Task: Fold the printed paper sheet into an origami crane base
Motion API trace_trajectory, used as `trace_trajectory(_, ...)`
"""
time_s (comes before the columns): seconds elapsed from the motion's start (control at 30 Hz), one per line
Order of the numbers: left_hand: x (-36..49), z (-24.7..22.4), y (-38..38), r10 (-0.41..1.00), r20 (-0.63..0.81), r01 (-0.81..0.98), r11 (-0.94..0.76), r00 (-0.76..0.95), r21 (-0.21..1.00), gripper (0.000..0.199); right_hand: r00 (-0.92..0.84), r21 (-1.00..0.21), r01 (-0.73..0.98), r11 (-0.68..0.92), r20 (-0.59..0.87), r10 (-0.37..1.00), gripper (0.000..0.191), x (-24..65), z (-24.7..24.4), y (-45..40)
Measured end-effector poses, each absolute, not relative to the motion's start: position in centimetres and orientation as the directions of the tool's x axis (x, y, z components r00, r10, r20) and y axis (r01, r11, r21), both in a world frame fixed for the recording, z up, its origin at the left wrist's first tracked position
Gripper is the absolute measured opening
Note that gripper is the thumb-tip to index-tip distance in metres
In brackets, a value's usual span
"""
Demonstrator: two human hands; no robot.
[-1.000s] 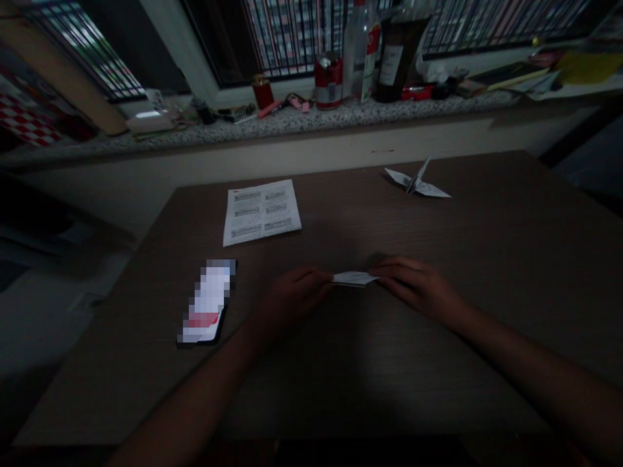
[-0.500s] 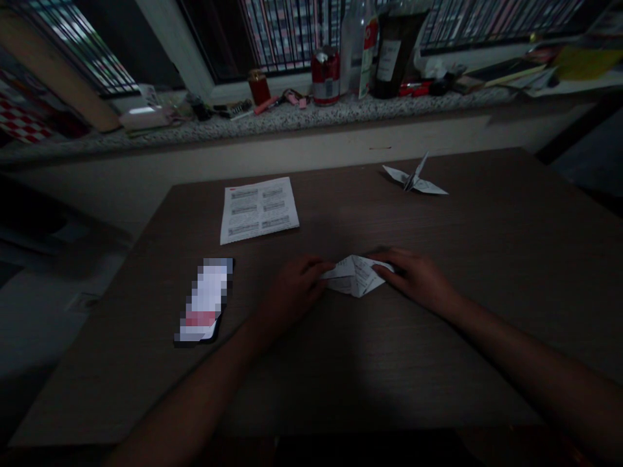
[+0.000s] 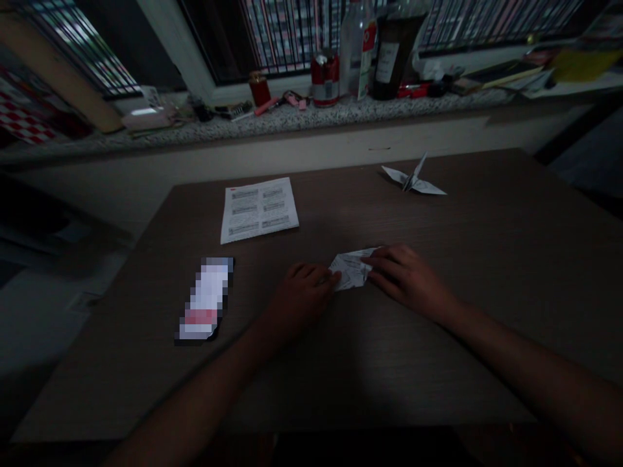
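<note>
One folded piece of printed paper (image 3: 349, 269) is held low at the middle of one brown table (image 3: 360, 363). Its left end is gripped by the left hand (image 3: 304, 295), with the fingers curled and the thumb laid on top; its right end is covered by the fingers of the right hand (image 3: 409, 282), which are slightly bent and close together. Beyond the two hands, one paper crane (image 3: 413, 181) is seen at the far right, and one flat printed sheet (image 3: 260, 209) at the far left. One phone (image 3: 205, 298), its screen lit and pixelated, is placed left of the left hand. Above, one red can (image 3: 325, 78) and two bottles, one clear (image 3: 357, 55) and one dark (image 3: 389, 58), are lined up on the speckled sill (image 3: 272, 126).
</note>
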State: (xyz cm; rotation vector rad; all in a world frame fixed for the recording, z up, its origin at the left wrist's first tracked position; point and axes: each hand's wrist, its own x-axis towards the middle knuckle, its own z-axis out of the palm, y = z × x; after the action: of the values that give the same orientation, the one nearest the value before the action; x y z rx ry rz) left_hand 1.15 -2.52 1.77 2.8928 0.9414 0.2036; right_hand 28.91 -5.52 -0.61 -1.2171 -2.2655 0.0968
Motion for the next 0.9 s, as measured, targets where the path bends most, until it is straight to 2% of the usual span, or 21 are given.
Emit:
trace_trajectory(0.2,1.3,1.6,-2.8,0.611,0.131,0.586,-0.789,0.781,0.184,0.030,-0.552,-0.363,0.694,0.622,0.287,0.783,0.039,27.4,-0.3,-6.6)
trace_trajectory(0.33,1.0,1.0,-2.4,0.606,0.178,0.556,-0.789,0.775,0.263,0.031,-0.561,-0.399,0.677,0.618,0.263,0.785,0.045,27.3,-0.6,-6.5)
trace_trajectory(0.5,0.7,0.4,-1.9,0.666,0.186,0.599,-0.738,0.723,0.311,0.059,-0.541,-0.424,0.682,0.596,0.256,0.801,0.039,27.3,-0.7,-6.3)
trace_trajectory(0.6,0.7,0.1,-1.8,0.674,0.170,0.595,-0.723,0.719,0.351,0.064,-0.540,-0.428,0.681,0.594,0.254,0.802,0.037,27.3,-0.7,-6.3)
trace_trajectory(0.77,0.8,0.2,-1.8,0.684,0.176,0.578,-0.705,0.708,0.411,0.058,-0.527,-0.431,0.687,0.585,0.258,0.810,0.035,27.3,-1.0,-6.3)
trace_trajectory(0.9,0.9,0.4,-1.6,0.710,0.221,0.549,-0.671,0.668,0.498,0.039,-0.525,-0.456,0.681,0.574,0.243,0.816,0.036,27.3,-1.0,-6.2)
